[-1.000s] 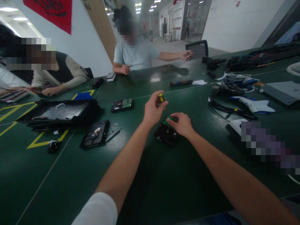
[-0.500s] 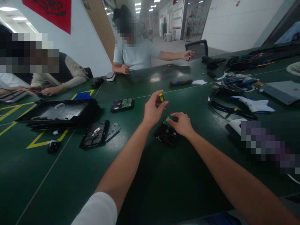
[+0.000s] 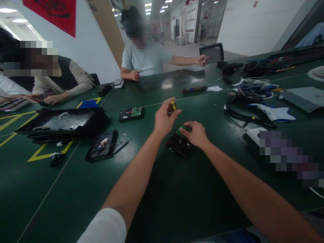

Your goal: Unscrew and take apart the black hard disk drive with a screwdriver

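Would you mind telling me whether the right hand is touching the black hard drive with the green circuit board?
Touching: in the head view the right hand rests its fingers on the green board atop the black hard drive.

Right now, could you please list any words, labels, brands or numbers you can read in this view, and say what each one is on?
None can be read.
Red banner on the wall: dark brush marks, cropped and illegible.
Hard drive under the right hand: no label shows.
Screwdriver in the left hand: no marking legible.
Wall boards down the corridor: too small and blurred.
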Motion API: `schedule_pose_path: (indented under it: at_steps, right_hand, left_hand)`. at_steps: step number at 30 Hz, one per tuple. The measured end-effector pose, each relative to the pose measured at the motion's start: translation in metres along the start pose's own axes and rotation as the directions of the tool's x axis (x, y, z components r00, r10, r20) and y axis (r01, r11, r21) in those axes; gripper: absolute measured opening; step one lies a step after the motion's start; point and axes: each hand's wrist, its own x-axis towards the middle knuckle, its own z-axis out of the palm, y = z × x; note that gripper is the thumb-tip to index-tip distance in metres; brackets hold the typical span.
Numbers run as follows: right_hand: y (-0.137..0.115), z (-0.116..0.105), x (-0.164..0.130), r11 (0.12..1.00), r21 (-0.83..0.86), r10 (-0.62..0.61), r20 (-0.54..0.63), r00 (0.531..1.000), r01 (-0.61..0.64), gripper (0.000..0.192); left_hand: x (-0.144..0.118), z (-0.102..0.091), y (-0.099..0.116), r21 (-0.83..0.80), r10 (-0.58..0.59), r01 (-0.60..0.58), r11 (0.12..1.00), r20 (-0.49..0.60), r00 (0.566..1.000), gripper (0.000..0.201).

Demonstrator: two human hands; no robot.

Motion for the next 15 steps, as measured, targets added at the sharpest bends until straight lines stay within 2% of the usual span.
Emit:
schedule_pose_path:
  at_steps: [15]
  right_hand:
    - [-0.0003,-0.0005,-0.0010,1.000,-0.006,-0.018,-0.011,1.000,0.018,0.038]
  left_hand:
    - [0.0006,-0.0008,0.0016,0.121,0.064,-0.064,0.991,0.003,0.998,0.055]
